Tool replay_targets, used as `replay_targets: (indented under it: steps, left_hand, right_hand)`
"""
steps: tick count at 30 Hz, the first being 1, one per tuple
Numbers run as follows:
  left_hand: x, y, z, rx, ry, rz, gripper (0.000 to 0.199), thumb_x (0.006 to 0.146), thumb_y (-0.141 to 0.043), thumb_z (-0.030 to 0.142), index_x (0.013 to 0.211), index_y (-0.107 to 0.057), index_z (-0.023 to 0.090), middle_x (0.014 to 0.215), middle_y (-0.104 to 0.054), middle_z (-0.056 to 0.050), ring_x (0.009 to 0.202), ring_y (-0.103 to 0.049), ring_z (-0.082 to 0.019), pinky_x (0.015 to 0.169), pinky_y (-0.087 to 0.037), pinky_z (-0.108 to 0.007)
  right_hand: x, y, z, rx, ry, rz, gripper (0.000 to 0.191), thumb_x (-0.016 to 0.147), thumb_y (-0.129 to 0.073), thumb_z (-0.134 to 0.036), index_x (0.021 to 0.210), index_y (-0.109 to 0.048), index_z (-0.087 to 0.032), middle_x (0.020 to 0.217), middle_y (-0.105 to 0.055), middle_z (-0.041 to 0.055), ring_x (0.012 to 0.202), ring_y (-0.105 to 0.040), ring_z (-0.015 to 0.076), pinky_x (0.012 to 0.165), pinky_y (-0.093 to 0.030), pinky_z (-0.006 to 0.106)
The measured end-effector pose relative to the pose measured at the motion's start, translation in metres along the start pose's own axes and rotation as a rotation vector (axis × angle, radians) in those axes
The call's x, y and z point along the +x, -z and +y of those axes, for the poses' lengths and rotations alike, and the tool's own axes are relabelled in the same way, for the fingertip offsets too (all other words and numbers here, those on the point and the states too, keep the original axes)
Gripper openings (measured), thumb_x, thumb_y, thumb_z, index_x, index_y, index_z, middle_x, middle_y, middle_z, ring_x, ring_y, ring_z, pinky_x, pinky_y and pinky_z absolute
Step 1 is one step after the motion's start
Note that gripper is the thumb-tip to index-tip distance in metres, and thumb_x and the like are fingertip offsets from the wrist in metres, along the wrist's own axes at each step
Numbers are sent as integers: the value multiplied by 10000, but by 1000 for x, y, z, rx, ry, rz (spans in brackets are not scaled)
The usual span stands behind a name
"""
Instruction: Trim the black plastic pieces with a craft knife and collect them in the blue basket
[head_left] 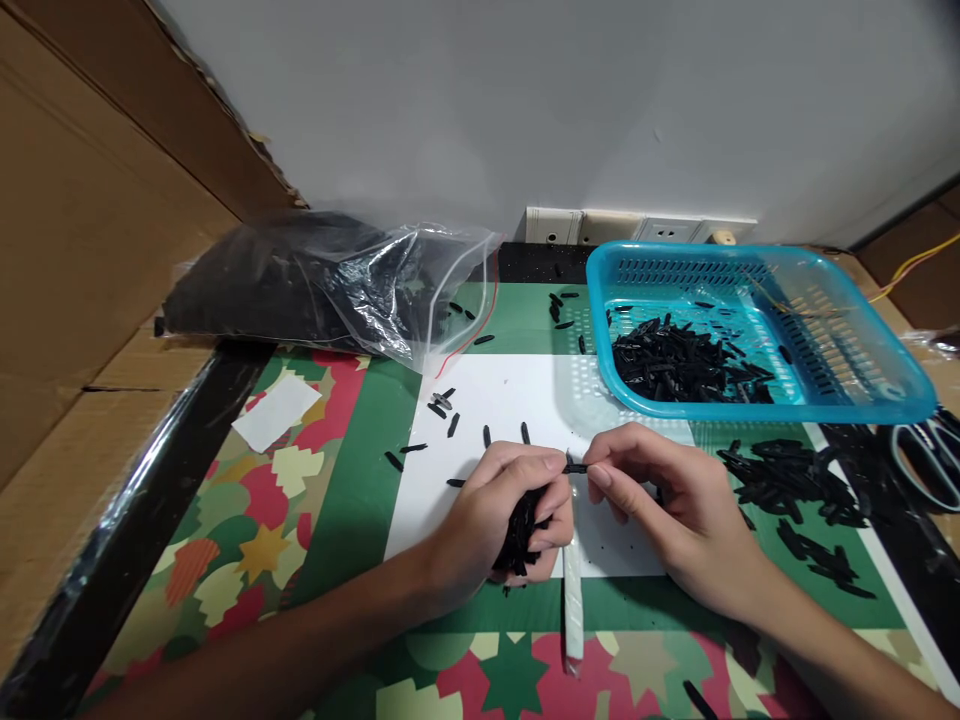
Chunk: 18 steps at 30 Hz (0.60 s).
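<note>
My left hand [495, 505] is closed around a bunch of small black slender pieces [519, 535]. Between its thumb and forefinger it also pinches one end of a single black piece [576, 468]. The other end of that piece is between the thumb and forefinger of my right hand [671, 500], so both hands meet on it. Beneath them lies a white sheet [517, 390], with several loose black pieces [453, 425] to the left. A white wrapped stick [573, 610] points toward me below the hands.
A blue plastic basket [765, 411] with a heap of black pieces [667, 365] stands at the back right. Piles of black pieces [799, 482] and scissors [926, 465] lie at right. A clear zip bag [322, 290] of dark contents lies back left, beside cardboard [90, 200].
</note>
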<state>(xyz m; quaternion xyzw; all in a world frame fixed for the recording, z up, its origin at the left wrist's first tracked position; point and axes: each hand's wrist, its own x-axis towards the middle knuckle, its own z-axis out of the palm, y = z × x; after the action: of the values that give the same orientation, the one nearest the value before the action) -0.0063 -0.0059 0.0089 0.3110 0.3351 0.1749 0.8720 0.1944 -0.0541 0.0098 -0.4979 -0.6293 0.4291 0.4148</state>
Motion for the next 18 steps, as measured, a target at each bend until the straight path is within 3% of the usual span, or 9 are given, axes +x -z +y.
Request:
replay_targets:
  steps: [10, 18]
  left_hand:
    - [2, -2, 0, 6, 1, 14, 472, 976, -546, 478, 600, -471, 202, 479, -412, 53, 313, -334, -72, 282, -185, -163]
    - [0, 1, 0, 10, -11, -14, 421, 979, -552, 419, 632, -461, 199, 510, -428, 55, 339, -327, -61, 310, -209, -159]
  right_hand:
    - [1, 0, -1, 107, -106, -66, 209, 1121, -546, -307, 968, -666, -228, 832, -658, -26, 743, -581, 122, 670, -441, 228]
    - [0, 1, -2, 92, -80, -40, 167, 1111, -576, -296, 995, -685, -243, 839, -673, -32, 732, -592, 113, 652, -440, 221]
